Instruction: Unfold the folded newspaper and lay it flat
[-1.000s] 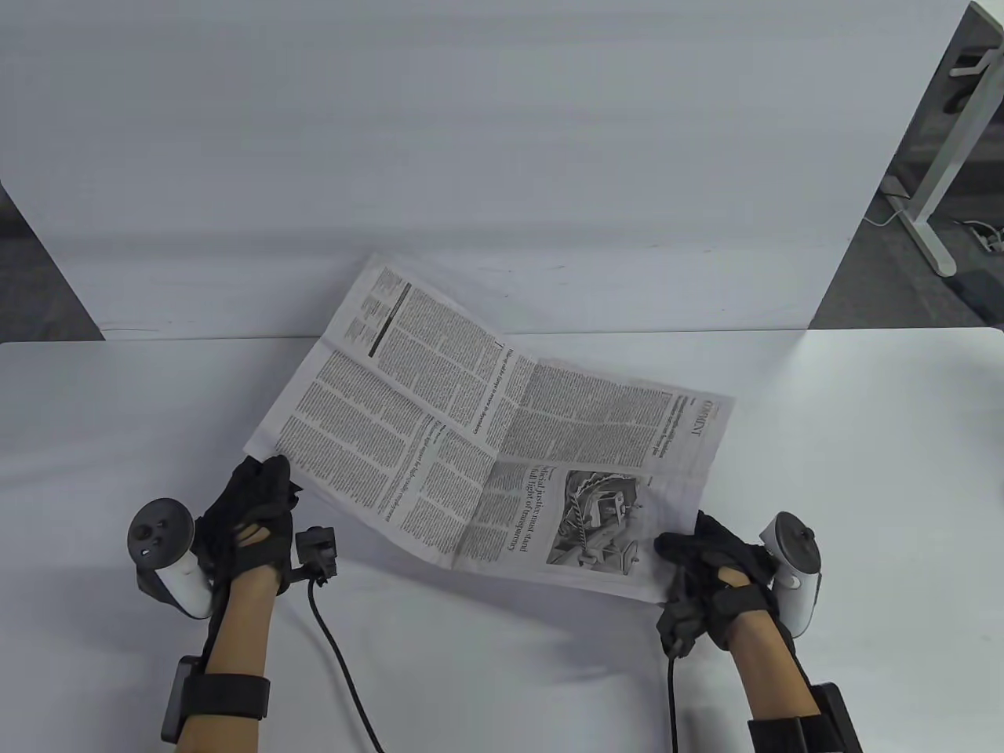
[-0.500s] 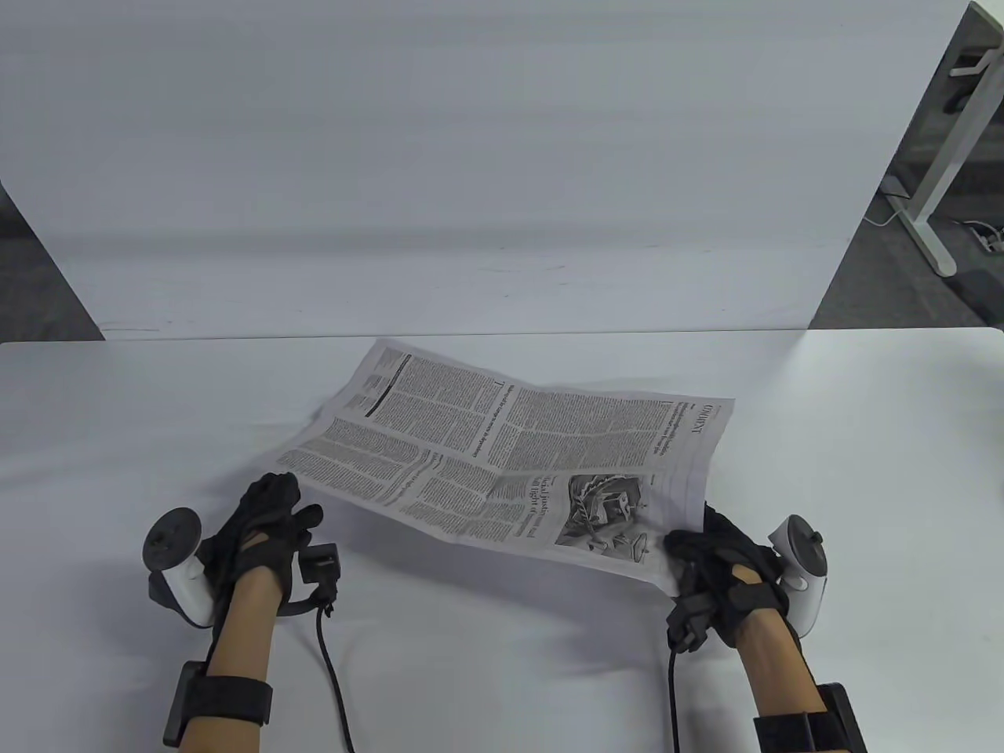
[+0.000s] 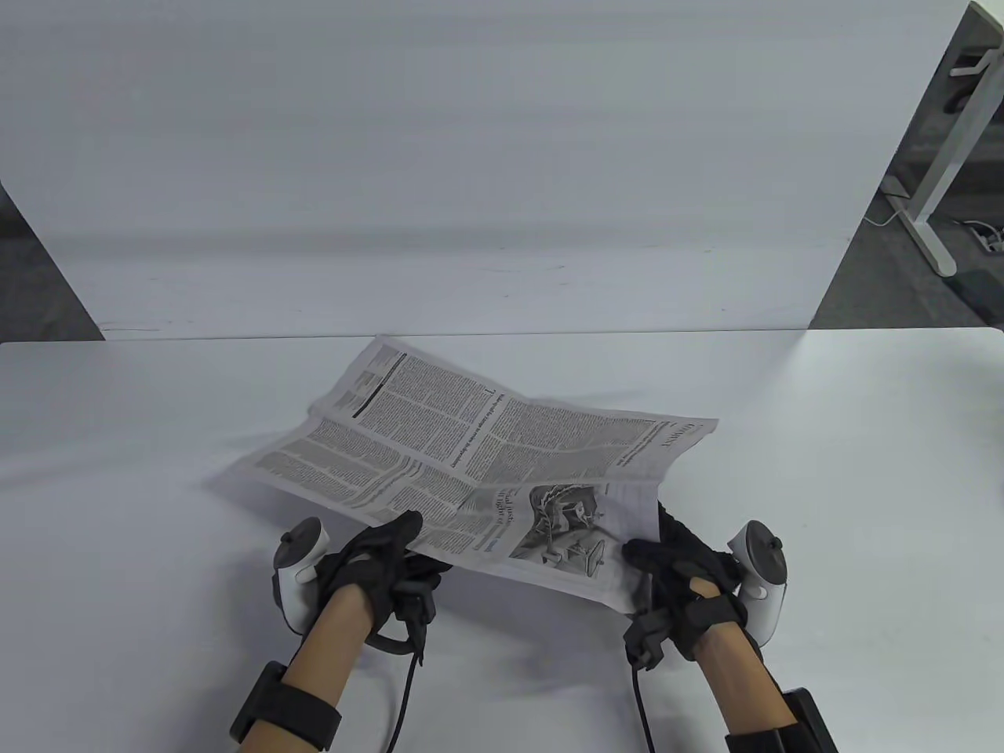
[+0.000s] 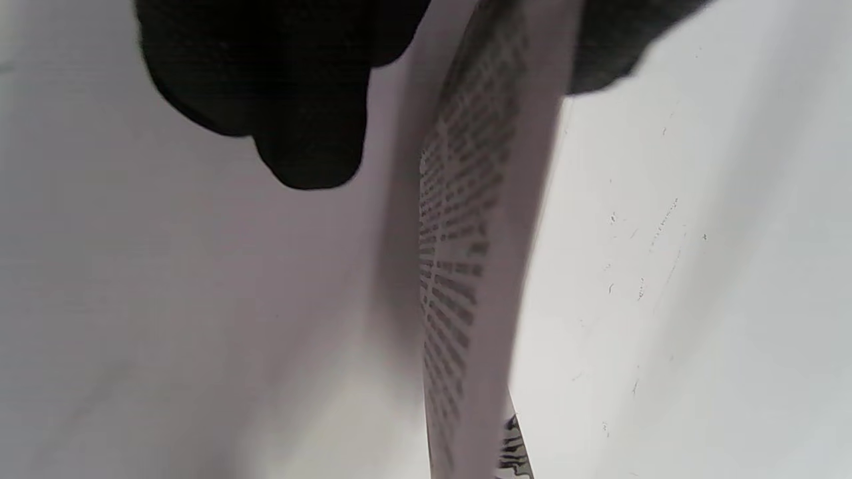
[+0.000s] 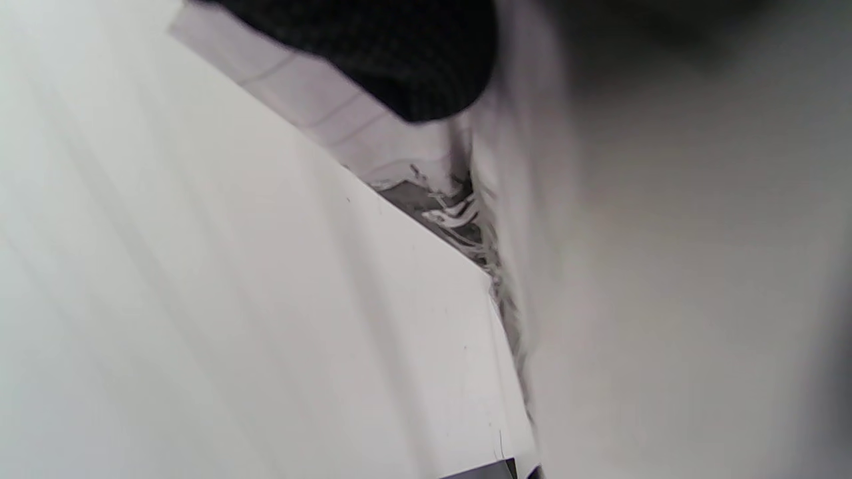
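The thin grey-printed newspaper sheet (image 3: pixel 486 463), opened out and creased in a cross, hangs above the white surface (image 3: pixel 847 471) with both hands on its near edge. The black-gloved left hand (image 3: pixel 376 553) pinches that edge partway along, the thumb lying on top of the printed page; in the left wrist view the paper (image 4: pixel 486 219) runs edge-on between dark glove on either side, so this grip looks clamped on the sheet. The black-gloved right hand (image 3: pixel 678 561) grips the near right corner beside the printed illustration, and the right wrist view is too blurred to show more than glove (image 5: pixel 399 53) against paper, so the hold is probably firm but hard to confirm. Beyond both grips the page sags at its centre crease, and to the outside of the left grip its far left corner droops toward the surface. The unfolding itself seems done; the step in hand is laying the sheet down. The next move likely calls for lowering both grips together, drawing them apart to take out the sag, then letting go and smoothing the creases.
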A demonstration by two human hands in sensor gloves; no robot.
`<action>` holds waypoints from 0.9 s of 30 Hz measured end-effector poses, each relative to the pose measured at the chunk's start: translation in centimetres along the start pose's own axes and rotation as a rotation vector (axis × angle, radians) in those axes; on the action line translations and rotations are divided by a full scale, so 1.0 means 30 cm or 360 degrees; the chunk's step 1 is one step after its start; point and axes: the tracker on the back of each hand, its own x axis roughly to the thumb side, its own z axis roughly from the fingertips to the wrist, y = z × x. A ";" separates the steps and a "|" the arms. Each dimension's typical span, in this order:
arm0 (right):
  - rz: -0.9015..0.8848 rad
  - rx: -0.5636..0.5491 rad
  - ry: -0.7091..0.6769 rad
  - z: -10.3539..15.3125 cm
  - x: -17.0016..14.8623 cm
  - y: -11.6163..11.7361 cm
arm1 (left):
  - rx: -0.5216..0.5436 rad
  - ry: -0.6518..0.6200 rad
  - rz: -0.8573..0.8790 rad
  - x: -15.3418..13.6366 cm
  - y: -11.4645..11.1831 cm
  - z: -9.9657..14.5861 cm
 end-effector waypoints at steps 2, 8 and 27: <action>0.0010 0.0028 0.0014 0.000 -0.006 0.015 | 0.0048 -0.0034 -0.0003 0.004 0.008 0.000; 0.0073 0.0044 0.0091 -0.004 -0.022 0.006 | 0.0169 -0.0186 -0.0157 0.054 0.038 0.011; 0.0749 -0.0491 -0.0209 0.025 0.179 -0.270 | -0.0013 -0.0503 -0.0486 0.202 0.218 0.017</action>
